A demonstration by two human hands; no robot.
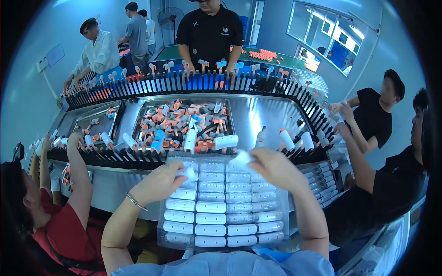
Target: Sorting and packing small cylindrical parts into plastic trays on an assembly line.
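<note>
My left hand (159, 183) is closed on a small white piece (189, 173) above the upper left of a clear plastic tray (162, 220). Pinched in my right hand (277, 169) is another white piece (240, 161), over the tray's far edge. Both pieces are blurred, so their exact kind is unclear. The tray has rows of oblong pockets. Smooth white oblong shells (211, 218) fill many pockets in the left columns and the nearest rows; pockets (238, 197) farther up on the right look unfilled. A silver bracelet (134, 200) circles my left wrist.
Beyond the tray runs a loop of upright black pegs (138, 152), some bearing white shells. Inside it, a metal bin (226, 108) holds orange and grey parts (177, 122). People work at the left (69, 230), right (368, 195) and far side (209, 34). More shell trays (322, 181) lie right.
</note>
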